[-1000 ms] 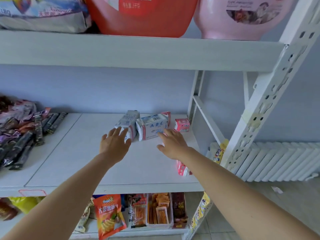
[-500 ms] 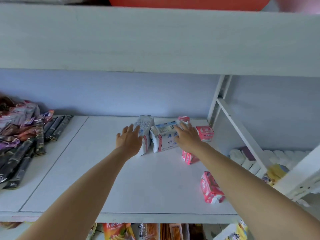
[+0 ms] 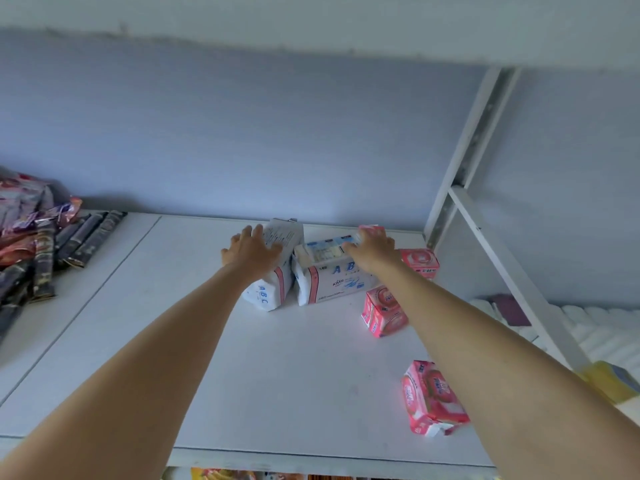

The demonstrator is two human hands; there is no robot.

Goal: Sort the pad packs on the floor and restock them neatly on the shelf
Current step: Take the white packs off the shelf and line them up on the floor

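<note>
Two white ABC pad packs stand near the back of the white shelf. My left hand rests with straight fingers on the left white pack. My right hand lies flat on top of the right white pack. Several small pink packs are on the shelf: one beside my right wrist, one under my right forearm, one near the front edge, and one just past my right fingertips.
Dark and colourful snack packets are piled at the shelf's left. A white upright and diagonal brace close the right side. The upper shelf board hangs low overhead. Snack goods peek from the shelf below.
The camera has moved closer and lower under the upper shelf. Both hands reached farther back and now lie on the two white packs.
</note>
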